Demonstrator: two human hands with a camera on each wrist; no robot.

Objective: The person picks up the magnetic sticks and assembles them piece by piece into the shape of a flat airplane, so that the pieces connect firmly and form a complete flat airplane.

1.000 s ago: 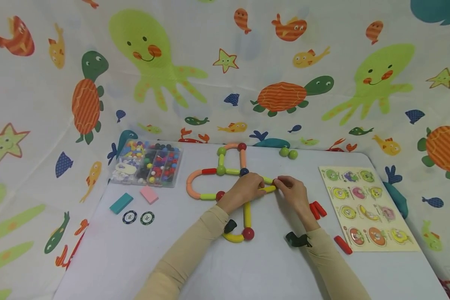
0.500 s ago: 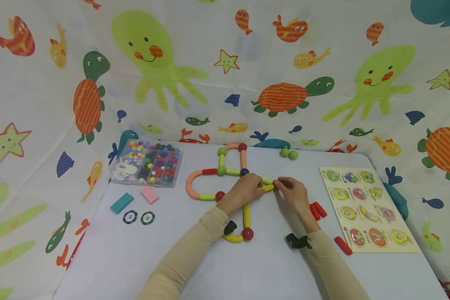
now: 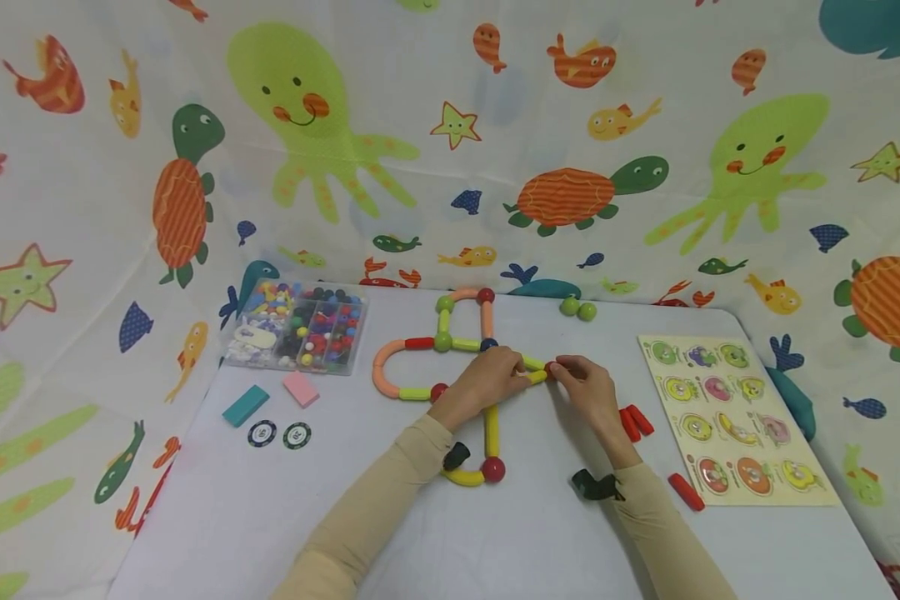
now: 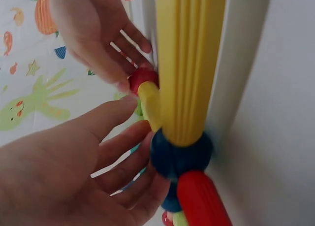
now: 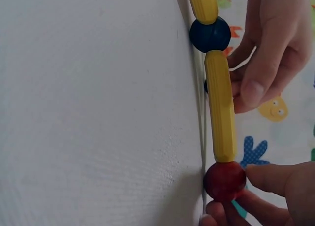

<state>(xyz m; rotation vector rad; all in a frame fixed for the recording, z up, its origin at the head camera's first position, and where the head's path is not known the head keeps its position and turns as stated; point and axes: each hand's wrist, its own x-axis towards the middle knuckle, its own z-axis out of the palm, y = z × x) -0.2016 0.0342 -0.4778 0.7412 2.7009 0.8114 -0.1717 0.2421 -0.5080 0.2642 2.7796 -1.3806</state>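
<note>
Magnetic building sticks and balls form a joined outline in the middle of the table. My right hand (image 3: 588,390) pinches a red ball (image 5: 225,181) between thumb and fingers at the outline's right corner. A short yellow stick (image 5: 221,108) runs from this ball to a dark blue ball (image 5: 210,34). My left hand (image 3: 491,379) has its fingertips on that yellow stick, close to the blue ball, and covers part of the outline in the head view. A light green stick (image 3: 532,363) also meets the red ball. Below, a long yellow stick (image 3: 492,433) leads to another red ball (image 3: 493,469).
A divided bead box (image 3: 296,325) stands at the back left, near pink and teal blocks (image 3: 245,406) and two round chips (image 3: 297,435). Two green balls (image 3: 577,308) lie at the back. Several red sticks (image 3: 687,492) lie beside a fruit puzzle board (image 3: 735,417) on the right.
Both hands stay at the corner with only slight shifts. The lower red ball and long yellow stick have moved a little to the left. The head view has tilted slightly.
</note>
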